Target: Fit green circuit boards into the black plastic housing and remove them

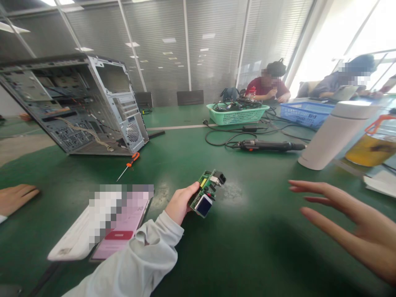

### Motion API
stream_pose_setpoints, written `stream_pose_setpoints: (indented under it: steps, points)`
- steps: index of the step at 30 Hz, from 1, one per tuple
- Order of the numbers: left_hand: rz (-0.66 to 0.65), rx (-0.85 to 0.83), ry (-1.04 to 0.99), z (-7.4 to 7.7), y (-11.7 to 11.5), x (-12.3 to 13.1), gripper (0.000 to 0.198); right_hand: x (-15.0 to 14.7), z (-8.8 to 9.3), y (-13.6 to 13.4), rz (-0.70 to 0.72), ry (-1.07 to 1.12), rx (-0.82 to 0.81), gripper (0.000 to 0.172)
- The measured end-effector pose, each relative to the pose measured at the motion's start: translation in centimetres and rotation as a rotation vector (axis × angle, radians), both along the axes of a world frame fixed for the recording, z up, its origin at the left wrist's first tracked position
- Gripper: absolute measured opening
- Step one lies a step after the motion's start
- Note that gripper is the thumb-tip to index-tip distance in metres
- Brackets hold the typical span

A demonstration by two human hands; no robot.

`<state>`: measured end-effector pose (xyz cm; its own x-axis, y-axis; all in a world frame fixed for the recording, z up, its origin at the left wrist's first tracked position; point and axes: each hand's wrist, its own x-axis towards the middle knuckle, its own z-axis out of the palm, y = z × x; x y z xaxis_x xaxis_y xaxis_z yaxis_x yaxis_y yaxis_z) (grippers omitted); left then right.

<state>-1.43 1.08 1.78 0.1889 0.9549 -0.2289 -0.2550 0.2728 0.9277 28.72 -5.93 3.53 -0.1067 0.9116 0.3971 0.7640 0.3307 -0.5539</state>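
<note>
Near the middle of the green tabletop (247, 243), a small green circuit board (206, 193) with a blue square part at its near end and a black connector at its far end sits in the left hand (179, 204), whose fingers close round the board's near left edge; whether the board touches the surface cannot be told. Its long axis runs away from the person and slightly to the right. The right hand (355, 225) hovers well apart on the board's right, empty, fingers spread wide and pointing left towards it, so the left hand is the nearer. Just left of the white sleeve lies a pink-screened phone (123, 231). Farther back are a slim orange-handled screwdriver (128, 166), an open grey metal computer case (77, 107), a black electric screwdriver (269, 145) and a white cylindrical flask (335, 134). Another person's hand (15, 198) rests at the tabletop's left edge.
</note>
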Motion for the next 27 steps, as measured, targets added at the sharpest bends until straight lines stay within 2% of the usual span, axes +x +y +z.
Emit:
stream_pose_setpoints:
  steps: [1,3,6,10,14,17,20,22,27]
  points:
    - [-0.044,0.035,0.049,0.2,-0.2,0.0,0.027,-1.8,0.5,1.1,0.135,0.019,-0.031,0.053]
    - [-0.139,0.116,0.162,0.5,-0.7,0.1,0.028,-5.5,1.3,3.3,0.308,0.094,-0.011,0.042]
    - [-0.191,0.206,0.31,0.9,-1.2,0.3,0.027,-9.8,1.6,5.5,0.459,0.119,-0.038,0.039]
    - [-0.229,0.329,0.43,0.9,-1.2,0.2,0.027,-12.1,0.9,6.6,0.593,-0.018,-0.226,0.037]
    - [-0.213,0.371,0.493,0.5,-0.9,-0.1,0.036,-12.1,0.5,7.0,0.63,-0.101,-0.403,0.026]
    - [-0.221,0.359,0.514,0.5,-0.9,-0.2,0.049,-12.0,0.6,7.1,0.584,-0.098,-0.524,0.023]
    - [-0.214,0.356,0.524,0.6,-1.0,0.0,0.056,-12.1,0.6,7.1,0.513,-0.061,-0.55,0.023]
    - [-0.202,0.364,0.535,0.6,-1.0,0.1,0.057,-11.9,0.6,7.1,0.513,-0.018,-0.544,0.024]
    - [-0.076,0.285,0.449,-0.3,-0.7,0.0,0.06,-11.5,0.3,6.8,0.511,0.081,-0.561,0.024]
